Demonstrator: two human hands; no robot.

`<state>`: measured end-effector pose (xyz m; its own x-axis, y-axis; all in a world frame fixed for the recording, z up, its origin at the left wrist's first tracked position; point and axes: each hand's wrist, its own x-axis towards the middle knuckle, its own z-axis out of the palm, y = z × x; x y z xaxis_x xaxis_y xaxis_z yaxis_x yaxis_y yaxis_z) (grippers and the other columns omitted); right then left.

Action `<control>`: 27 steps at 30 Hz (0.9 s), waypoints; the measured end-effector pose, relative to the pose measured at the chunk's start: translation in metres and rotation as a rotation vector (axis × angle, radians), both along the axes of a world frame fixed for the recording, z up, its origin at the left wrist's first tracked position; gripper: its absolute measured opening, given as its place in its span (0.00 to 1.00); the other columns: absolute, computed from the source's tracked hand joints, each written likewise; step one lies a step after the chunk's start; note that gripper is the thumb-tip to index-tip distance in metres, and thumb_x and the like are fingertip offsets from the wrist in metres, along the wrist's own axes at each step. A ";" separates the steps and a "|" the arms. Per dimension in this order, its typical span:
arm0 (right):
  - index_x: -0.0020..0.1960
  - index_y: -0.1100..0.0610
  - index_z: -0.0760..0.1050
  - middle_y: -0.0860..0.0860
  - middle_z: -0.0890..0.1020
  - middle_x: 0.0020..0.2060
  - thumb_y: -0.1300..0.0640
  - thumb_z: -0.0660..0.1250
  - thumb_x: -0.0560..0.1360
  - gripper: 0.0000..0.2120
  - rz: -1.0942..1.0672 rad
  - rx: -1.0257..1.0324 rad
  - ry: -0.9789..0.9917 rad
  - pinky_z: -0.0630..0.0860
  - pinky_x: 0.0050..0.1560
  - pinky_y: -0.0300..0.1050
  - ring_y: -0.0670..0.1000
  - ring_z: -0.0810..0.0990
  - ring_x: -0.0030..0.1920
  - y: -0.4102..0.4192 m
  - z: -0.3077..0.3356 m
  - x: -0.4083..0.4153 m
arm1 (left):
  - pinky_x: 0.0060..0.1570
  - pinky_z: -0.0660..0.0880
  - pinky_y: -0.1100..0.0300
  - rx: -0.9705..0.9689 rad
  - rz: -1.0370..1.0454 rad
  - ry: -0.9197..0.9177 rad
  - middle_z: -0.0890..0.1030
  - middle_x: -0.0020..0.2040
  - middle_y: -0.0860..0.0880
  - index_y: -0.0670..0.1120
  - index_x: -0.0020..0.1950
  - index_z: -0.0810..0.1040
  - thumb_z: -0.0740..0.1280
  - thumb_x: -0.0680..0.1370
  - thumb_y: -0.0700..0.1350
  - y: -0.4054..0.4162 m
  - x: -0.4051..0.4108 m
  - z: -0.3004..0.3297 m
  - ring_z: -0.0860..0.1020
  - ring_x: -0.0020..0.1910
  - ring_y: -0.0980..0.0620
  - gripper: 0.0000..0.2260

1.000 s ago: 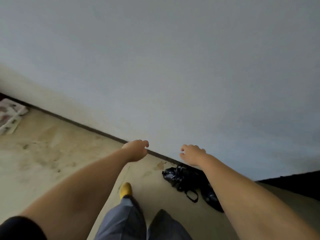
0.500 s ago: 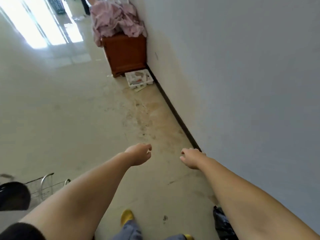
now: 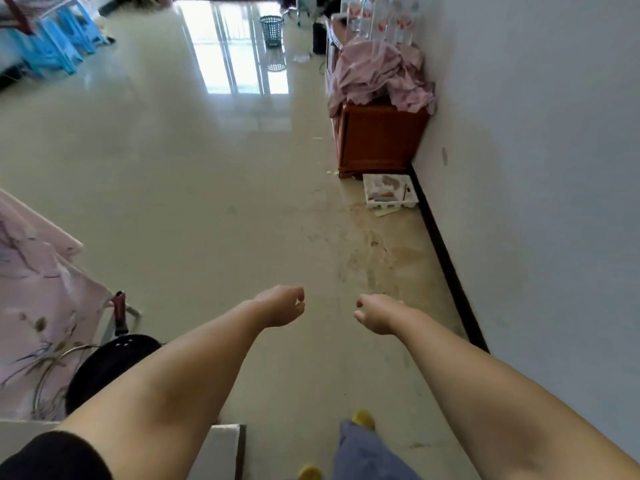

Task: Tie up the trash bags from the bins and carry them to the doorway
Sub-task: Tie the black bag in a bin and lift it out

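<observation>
Both my arms reach forward over the pale tiled floor. My left hand (image 3: 281,306) hangs with loosely curled fingers and holds nothing. My right hand (image 3: 375,314) is a short gap to its right, also loosely curled and holding nothing. No trash bag shows in this view. A small blue mesh bin (image 3: 272,30) stands far away near the bright window at the top.
A wooden cabinet (image 3: 379,140) draped with pink cloth stands against the right wall, a white tray (image 3: 389,192) on the floor before it. A black round object (image 3: 107,368) and wire rack sit lower left beside patterned pink fabric (image 3: 38,299). Blue stools (image 3: 52,43) stand upper left.
The view has swung from the wall and the black bags on the floor toward the long room. The bags have left the frame. Both hands stay empty and in front.
</observation>
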<state>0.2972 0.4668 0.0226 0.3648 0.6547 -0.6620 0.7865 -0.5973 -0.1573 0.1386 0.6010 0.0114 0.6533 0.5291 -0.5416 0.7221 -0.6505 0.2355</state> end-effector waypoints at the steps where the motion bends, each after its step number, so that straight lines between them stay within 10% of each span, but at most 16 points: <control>1: 0.70 0.56 0.65 0.56 0.70 0.69 0.49 0.52 0.81 0.20 0.020 -0.003 -0.002 0.62 0.68 0.56 0.58 0.68 0.68 0.015 0.000 0.004 | 0.55 0.73 0.54 -0.010 0.013 -0.006 0.77 0.62 0.46 0.48 0.66 0.71 0.56 0.80 0.51 0.010 0.002 -0.002 0.76 0.58 0.44 0.16; 27: 0.70 0.59 0.64 0.56 0.71 0.67 0.49 0.50 0.82 0.21 0.522 -0.094 -0.065 0.67 0.67 0.49 0.57 0.71 0.66 0.536 -0.010 0.175 | 0.61 0.71 0.53 -0.123 0.511 -0.085 0.74 0.64 0.42 0.45 0.65 0.72 0.57 0.81 0.48 0.453 0.122 -0.027 0.74 0.60 0.43 0.15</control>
